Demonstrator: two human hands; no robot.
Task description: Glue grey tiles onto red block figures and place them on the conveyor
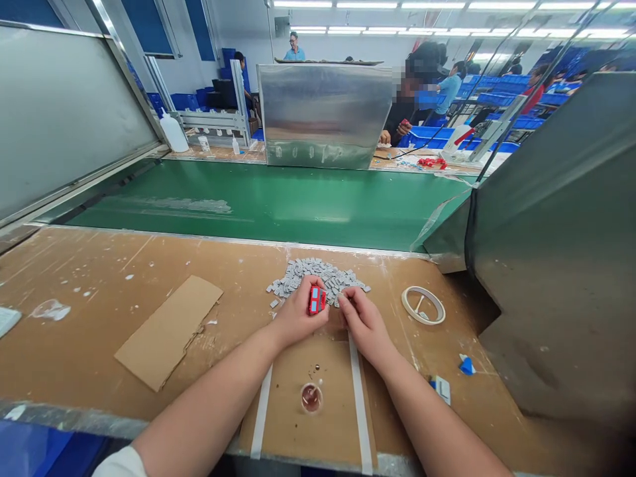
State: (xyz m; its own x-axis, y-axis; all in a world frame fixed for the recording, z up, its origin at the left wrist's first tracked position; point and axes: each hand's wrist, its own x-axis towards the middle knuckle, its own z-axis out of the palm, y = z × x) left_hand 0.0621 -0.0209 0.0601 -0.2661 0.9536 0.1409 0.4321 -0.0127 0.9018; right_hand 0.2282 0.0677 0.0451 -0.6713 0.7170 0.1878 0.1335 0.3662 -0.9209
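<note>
A small red toy vehicle [317, 301] with light blue windows is held in my left hand [301, 314], its fingers wrapped round it. To the right, my right hand [366, 321] is closed in a pinch at the near edge of a pile of small grey pieces [311, 268]; what its fingertips hold is too small to make out. The two hands are apart. Nearer to me, between my forearms, a small clear cup [311, 398] with dark reddish contents stands on a taped cardboard sheet [332, 434].
A cardboard piece [169, 331] lies left, a tape roll [423, 305] right. Beyond the table runs a green belt [298, 205]. A metal panel [325, 112] stands behind it, and a grey sheet [556, 245] rises at right. Several people are at the back.
</note>
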